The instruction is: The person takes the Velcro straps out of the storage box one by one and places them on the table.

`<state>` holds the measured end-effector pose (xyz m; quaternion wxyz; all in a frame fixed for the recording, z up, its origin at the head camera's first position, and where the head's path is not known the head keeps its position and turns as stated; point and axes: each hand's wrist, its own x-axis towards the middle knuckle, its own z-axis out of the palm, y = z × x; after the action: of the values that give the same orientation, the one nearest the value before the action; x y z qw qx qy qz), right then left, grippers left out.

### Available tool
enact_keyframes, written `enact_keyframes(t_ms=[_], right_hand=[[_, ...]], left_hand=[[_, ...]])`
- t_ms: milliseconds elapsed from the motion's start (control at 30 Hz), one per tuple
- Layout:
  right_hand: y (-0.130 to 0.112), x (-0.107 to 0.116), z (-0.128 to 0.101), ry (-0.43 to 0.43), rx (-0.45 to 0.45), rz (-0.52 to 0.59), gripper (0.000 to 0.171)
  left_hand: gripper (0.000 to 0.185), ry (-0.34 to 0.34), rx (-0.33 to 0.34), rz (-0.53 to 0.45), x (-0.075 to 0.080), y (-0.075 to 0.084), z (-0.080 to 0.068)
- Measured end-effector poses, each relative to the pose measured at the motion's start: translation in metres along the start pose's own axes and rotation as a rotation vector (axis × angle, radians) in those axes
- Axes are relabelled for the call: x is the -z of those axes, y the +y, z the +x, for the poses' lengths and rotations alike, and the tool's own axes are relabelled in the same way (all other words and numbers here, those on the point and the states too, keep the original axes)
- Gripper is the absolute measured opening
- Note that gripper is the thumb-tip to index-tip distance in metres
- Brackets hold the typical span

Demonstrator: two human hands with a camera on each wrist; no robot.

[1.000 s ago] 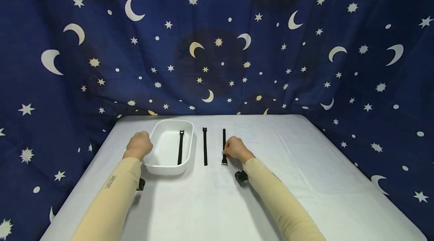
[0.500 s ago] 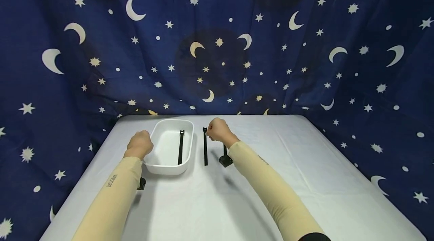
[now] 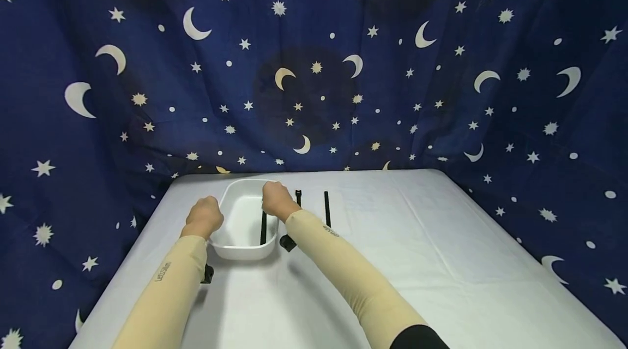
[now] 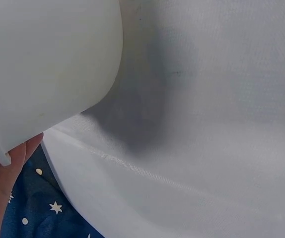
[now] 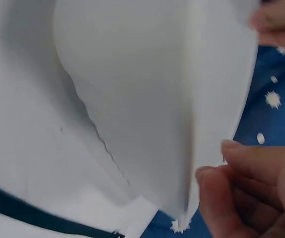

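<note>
Left hand (image 3: 205,216) grip: fingers on left rim of white tray (image 3: 239,248), holding it; curl not fully visible. Right hand (image 3: 276,200) grip: clenched over tray's right rim; whether it pinches a strap cannot be told.

Strap in tray (image 3: 263,227): on tray floor, right side. Second strap (image 3: 297,196) and third strap (image 3: 326,209): on bench (image 3: 441,262), right of tray.

Risk, as judged: right forearm could sweep second strap; cause, arm lying across it.

Long axes: all straps run near-to-far, parallel to tray's long side.
</note>
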<state>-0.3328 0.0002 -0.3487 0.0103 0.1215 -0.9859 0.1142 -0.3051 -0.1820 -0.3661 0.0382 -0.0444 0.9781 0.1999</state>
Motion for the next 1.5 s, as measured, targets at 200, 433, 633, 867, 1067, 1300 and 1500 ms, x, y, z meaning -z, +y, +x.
enact_keyframes(t_ms=[200, 433, 633, 867, 1067, 1300, 1500], right_hand=[[-0.013, -0.022, -0.005, -0.060, 0.015, -0.093, 0.010], [-0.018, -0.040, -0.005, -0.097, -0.040, -0.191, 0.014], [-0.023, -0.048, -0.008, -0.147, -0.077, -0.241, 0.019], [-0.021, -0.051, -0.014, -0.185, -0.096, -0.218, 0.018], [-0.023, -0.050, -0.010, -0.174, -0.088, -0.177, 0.016], [-0.028, -0.051, -0.010, -0.162, -0.106, -0.111, 0.010], [-0.028, -0.059, -0.009, -0.119, -0.104, -0.036, 0.005]], left_hand=[[0.027, 0.006, -0.008, 0.008, -0.001, 0.004, -0.002], [0.028, 0.005, -0.009, -0.004, -0.001, 0.007, 0.000], [0.027, 0.014, -0.015, -0.004, -0.003, 0.009, 0.000], [0.027, 0.011, -0.025, 0.000, -0.005, 0.010, 0.002], [0.027, 0.034, -0.030, 0.017, -0.002, 0.007, 0.005], [0.030, 0.040, -0.019, 0.013, -0.002, 0.003, 0.003], [0.030, 0.038, -0.012, 0.013, -0.002, 0.001, 0.001]])
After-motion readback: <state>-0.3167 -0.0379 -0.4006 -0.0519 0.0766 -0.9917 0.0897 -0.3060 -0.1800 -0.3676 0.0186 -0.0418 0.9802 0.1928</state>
